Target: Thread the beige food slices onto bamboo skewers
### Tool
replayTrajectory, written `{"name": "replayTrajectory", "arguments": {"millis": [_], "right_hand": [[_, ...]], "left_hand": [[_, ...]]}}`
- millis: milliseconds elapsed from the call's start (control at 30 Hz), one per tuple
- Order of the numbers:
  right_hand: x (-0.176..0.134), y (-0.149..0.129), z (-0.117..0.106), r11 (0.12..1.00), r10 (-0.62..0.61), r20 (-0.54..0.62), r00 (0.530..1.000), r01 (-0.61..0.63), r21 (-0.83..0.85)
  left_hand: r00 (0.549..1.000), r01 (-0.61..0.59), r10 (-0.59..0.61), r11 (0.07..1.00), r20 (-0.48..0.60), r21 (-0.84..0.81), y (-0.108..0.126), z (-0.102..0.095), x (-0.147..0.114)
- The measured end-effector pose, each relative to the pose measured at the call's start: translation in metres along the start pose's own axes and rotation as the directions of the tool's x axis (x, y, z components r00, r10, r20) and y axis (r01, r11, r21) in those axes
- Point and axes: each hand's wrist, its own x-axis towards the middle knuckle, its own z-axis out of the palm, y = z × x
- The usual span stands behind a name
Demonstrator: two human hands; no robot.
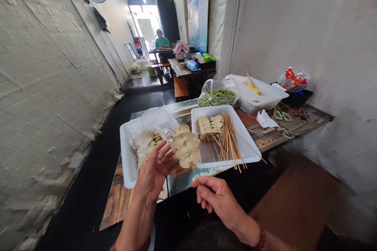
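My right hand (218,198) grips the lower end of a thin wooden skewer (196,174). Flat, pale beige slices (187,150) are threaded in overlapping layers on its upper part. Beside them, my left hand (153,172) is open, palm toward the slices and fingers spread; whether the fingertips touch them I cannot tell. Behind the left hand stands a white tray (125,155) with a clear plastic bag of similar slices (156,138). To the right, another white tray (250,151) holds finished-looking slice skewers (207,125) and a bundle of bare sticks (229,139).
A bag of green vegetables (219,97) and a white bin (256,100) stand behind the trays. Green-handled scissors (282,116) and white tissue (266,119) lie at the right of the wooden table (116,196). A person in green (161,41) sits at a far table.
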Motion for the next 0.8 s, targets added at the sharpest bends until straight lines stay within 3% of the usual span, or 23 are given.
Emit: {"name": "replayTrajectory", "arguments": {"millis": [133,333,467,533,667,733,800], "right_hand": [[0.002,-0.011,-0.003,0.999,-0.035,-0.003,0.999,0.034,-0.042],[0.011,-0.008,0.007,0.995,-0.099,-0.020,0.995,0.098,-0.034],[0.018,0.000,0.012,0.990,-0.121,-0.050,0.991,0.116,-0.083],[0.016,-0.003,0.009,0.976,-0.129,-0.041,0.991,0.120,-0.183],[-0.003,-0.028,-0.017,0.846,-0.200,0.115,0.973,0.231,-0.481],[-0.011,-0.046,-0.039,0.817,-0.206,0.077,0.976,0.215,-0.536],[-0.009,-0.066,-0.065,0.796,-0.245,-0.042,0.969,0.176,-0.579]], "left_hand": [[0.999,-0.038,0.040,0.995,-0.012,0.097,-0.007,-0.007,-0.012],[0.985,0.035,-0.108,0.891,0.138,0.453,-0.034,0.008,-0.041],[0.968,0.052,-0.157,0.887,0.195,0.459,-0.045,0.023,-0.042],[0.962,0.072,-0.181,0.891,0.205,0.447,-0.045,0.028,-0.036],[0.973,-0.043,-0.081,0.858,0.218,0.512,-0.041,0.029,-0.019],[0.970,-0.076,-0.062,0.842,0.235,0.535,-0.038,0.028,-0.011],[0.964,-0.065,-0.089,0.835,0.250,0.546,-0.036,0.026,-0.003]]}}
